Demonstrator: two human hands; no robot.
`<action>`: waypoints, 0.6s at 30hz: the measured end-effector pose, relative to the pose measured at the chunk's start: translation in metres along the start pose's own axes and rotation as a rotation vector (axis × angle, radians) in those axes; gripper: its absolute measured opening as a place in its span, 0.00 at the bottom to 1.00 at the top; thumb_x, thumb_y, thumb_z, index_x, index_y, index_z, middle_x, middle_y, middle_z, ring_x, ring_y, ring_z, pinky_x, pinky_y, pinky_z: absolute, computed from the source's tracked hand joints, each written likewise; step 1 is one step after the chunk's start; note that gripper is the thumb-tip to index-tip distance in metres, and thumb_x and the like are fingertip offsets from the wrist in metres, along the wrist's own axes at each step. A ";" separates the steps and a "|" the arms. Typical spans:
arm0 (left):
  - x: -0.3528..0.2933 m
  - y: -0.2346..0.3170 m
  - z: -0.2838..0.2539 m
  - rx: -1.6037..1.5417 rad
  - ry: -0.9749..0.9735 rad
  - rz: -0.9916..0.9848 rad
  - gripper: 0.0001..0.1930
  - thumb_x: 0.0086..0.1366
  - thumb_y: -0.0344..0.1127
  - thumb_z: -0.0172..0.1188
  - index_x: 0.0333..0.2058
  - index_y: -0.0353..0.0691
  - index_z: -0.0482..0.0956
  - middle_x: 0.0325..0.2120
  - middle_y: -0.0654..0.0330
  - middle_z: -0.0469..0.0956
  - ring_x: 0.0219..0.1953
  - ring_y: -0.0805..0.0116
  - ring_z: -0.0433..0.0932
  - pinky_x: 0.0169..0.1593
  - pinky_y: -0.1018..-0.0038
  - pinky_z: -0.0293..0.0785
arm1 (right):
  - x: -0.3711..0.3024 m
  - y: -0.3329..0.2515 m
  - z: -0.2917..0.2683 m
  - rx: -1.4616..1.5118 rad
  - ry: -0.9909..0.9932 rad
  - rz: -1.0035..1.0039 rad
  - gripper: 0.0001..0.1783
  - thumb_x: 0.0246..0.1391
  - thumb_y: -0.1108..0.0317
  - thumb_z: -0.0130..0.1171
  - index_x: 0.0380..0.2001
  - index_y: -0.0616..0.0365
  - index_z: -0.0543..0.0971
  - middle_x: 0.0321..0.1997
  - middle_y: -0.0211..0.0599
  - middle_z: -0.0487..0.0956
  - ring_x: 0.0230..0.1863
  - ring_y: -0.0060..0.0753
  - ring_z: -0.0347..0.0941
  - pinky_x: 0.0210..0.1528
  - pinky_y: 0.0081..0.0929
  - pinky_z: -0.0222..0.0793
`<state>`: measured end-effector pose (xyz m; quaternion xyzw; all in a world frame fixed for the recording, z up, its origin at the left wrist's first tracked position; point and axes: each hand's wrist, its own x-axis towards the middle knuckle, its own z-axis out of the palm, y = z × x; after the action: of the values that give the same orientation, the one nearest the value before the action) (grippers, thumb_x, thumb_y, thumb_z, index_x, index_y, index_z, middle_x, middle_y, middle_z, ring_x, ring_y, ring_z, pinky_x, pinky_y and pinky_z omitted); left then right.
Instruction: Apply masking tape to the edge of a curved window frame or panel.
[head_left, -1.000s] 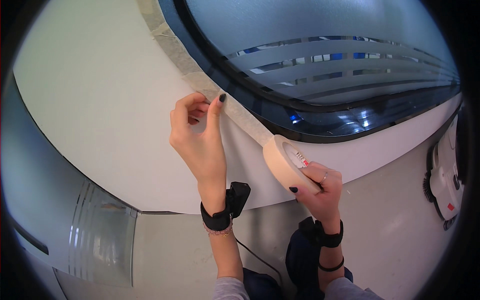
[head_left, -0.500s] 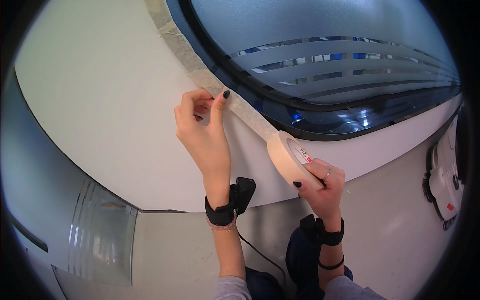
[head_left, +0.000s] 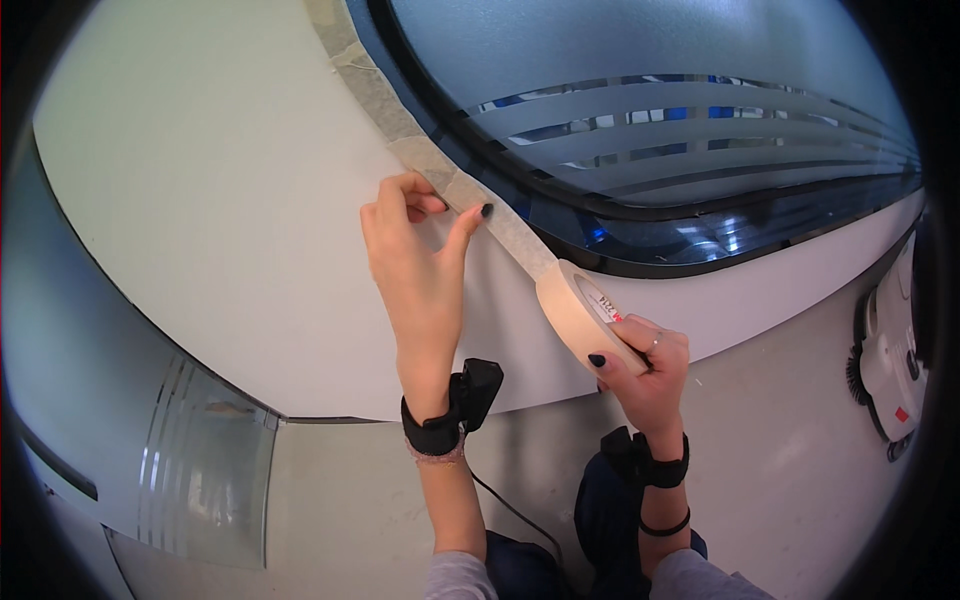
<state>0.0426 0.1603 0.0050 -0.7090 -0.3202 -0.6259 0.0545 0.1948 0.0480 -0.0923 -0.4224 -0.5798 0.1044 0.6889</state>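
A pale masking tape strip (head_left: 428, 165) runs diagonally along the edge between a white panel (head_left: 230, 200) and a dark-framed frosted window. Its lower end leads onto the masking tape roll (head_left: 575, 325). My right hand (head_left: 645, 370) grips that roll, thumb on the outside and fingers in the core. Higher up, my left hand (head_left: 420, 250) is at the strip. Its thumb tip lies on the tape, and its curled fingers are by the strip's left edge, with a gap between thumb and forefinger.
The frosted window (head_left: 620, 130) with striped clear bands fills the upper right. A white machine with a black brush (head_left: 890, 350) stands on the grey floor (head_left: 340, 490) at right. At lower left is a glass panel (head_left: 200, 470). A black cable (head_left: 515, 510) hangs near my left wrist.
My left thumb has slid down and right along the strip, opening away from the fingers. The left wrist has shifted slightly left. My right hand and the roll have barely moved.
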 end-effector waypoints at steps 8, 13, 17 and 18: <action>0.000 -0.002 -0.012 -0.185 -0.234 -0.347 0.10 0.61 0.33 0.62 0.26 0.31 0.81 0.18 0.62 0.77 0.20 0.79 0.69 0.25 0.80 0.63 | -0.002 0.001 0.006 0.030 0.015 0.067 0.11 0.42 0.71 0.67 0.29 0.68 0.80 0.19 0.38 0.75 0.18 0.27 0.70 0.22 0.21 0.63; -0.005 0.009 -0.002 -0.130 -0.222 -0.404 0.14 0.59 0.38 0.64 0.25 0.31 0.81 0.15 0.61 0.77 0.15 0.77 0.70 0.21 0.82 0.64 | -0.002 0.002 0.005 0.028 0.013 0.090 0.12 0.43 0.71 0.67 0.30 0.69 0.81 0.18 0.37 0.75 0.18 0.26 0.69 0.22 0.21 0.62; -0.009 0.013 0.003 0.099 -0.257 -0.304 0.15 0.58 0.40 0.65 0.24 0.32 0.82 0.15 0.61 0.78 0.15 0.76 0.73 0.22 0.81 0.65 | -0.002 0.002 0.004 0.041 0.006 0.088 0.12 0.45 0.71 0.66 0.32 0.69 0.80 0.19 0.37 0.75 0.18 0.24 0.70 0.21 0.20 0.62; -0.011 0.015 0.007 0.112 -0.294 -0.324 0.15 0.58 0.41 0.66 0.23 0.32 0.82 0.15 0.61 0.79 0.15 0.75 0.74 0.22 0.81 0.65 | -0.002 0.002 0.005 0.046 0.009 0.101 0.12 0.46 0.71 0.65 0.32 0.69 0.80 0.19 0.37 0.75 0.18 0.23 0.70 0.21 0.19 0.62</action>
<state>0.0557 0.1476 -0.0020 -0.7279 -0.4687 -0.4975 -0.0549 0.1907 0.0500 -0.0947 -0.4356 -0.5520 0.1503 0.6950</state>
